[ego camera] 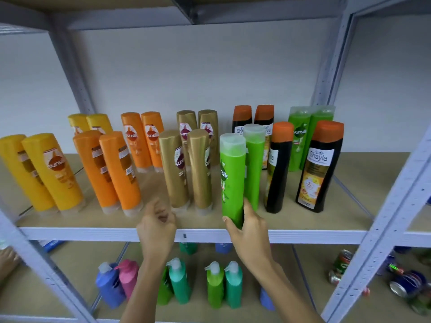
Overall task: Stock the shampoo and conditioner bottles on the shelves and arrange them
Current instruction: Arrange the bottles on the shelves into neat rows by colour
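Grey-white metal shelf rack [268, 236] with tan boards. On the upper board, from the rack's left post: yellow bottles [53, 171] with red-brown label marks; orange bottles [119, 171]; gold bottles [173, 169] with maroon logos; bright green bottles [232, 180] with clear frosted caps and white lettering; black bottles [320, 166] with orange caps, white label bands and yellow-orange flower prints. On the board under the rack's front rail: a blue pump bottle [109, 285], a pink one [128, 276], teal ones [179, 283] and a green one [214, 287], all white-pumped. Near the rack's right post, green and blue cans [405, 283].
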A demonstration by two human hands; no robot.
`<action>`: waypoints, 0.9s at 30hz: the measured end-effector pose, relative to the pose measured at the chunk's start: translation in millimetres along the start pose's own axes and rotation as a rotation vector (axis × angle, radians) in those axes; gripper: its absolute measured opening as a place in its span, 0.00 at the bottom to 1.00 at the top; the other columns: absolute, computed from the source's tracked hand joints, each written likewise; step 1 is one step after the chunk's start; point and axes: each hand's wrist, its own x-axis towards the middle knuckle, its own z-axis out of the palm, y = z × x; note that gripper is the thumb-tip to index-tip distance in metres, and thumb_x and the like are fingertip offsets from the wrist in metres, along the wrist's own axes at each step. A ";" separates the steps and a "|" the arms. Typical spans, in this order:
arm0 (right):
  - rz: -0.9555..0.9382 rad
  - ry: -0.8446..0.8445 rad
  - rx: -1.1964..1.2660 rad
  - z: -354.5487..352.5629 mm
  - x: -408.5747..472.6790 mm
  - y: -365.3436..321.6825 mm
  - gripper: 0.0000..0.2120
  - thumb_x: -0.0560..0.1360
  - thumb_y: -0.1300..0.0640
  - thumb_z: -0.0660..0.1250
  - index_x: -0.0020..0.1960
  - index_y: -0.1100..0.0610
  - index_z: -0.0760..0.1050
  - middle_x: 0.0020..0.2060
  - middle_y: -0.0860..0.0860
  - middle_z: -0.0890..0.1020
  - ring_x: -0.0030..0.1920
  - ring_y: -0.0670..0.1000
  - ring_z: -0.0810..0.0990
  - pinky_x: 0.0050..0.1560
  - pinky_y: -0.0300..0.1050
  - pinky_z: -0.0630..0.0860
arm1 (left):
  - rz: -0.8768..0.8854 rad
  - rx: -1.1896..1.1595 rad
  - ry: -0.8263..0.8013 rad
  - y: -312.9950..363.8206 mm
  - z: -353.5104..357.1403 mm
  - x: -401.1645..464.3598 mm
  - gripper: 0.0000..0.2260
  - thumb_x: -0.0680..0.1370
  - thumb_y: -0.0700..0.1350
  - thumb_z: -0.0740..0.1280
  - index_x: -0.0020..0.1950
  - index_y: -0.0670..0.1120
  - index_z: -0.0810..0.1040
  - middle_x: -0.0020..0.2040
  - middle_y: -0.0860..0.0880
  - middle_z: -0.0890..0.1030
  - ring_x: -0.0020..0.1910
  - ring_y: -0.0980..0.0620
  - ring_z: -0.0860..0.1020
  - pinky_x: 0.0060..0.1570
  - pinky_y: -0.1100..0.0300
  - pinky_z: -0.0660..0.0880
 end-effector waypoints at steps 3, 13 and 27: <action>-0.007 0.008 -0.002 -22.6 -7.4 15.2 0.27 0.73 0.53 0.71 0.68 0.59 0.70 0.44 0.56 0.83 0.44 0.58 0.79 0.40 0.41 0.67 | 0.039 -0.095 0.108 29.2 5.8 -33.3 0.12 0.74 0.35 0.68 0.57 0.44 0.78 0.42 0.51 0.81 0.39 0.55 0.77 0.50 0.74 0.69; 0.062 0.150 -0.051 -103.1 -15.8 70.6 0.20 0.70 0.57 0.73 0.60 0.60 0.75 0.35 0.58 0.81 0.34 0.56 0.74 0.35 0.37 0.60 | 0.210 -0.192 -0.259 94.2 121.3 -103.6 0.16 0.75 0.40 0.68 0.63 0.43 0.77 0.55 0.47 0.83 0.52 0.51 0.82 0.54 0.57 0.77; 0.063 0.149 -0.013 -131.6 -0.5 100.4 0.24 0.72 0.56 0.72 0.66 0.56 0.72 0.37 0.49 0.76 0.36 0.47 0.69 0.38 0.37 0.63 | -0.087 0.041 -0.110 142.7 195.0 -113.1 0.26 0.73 0.51 0.71 0.67 0.43 0.69 0.53 0.39 0.81 0.53 0.36 0.78 0.50 0.49 0.74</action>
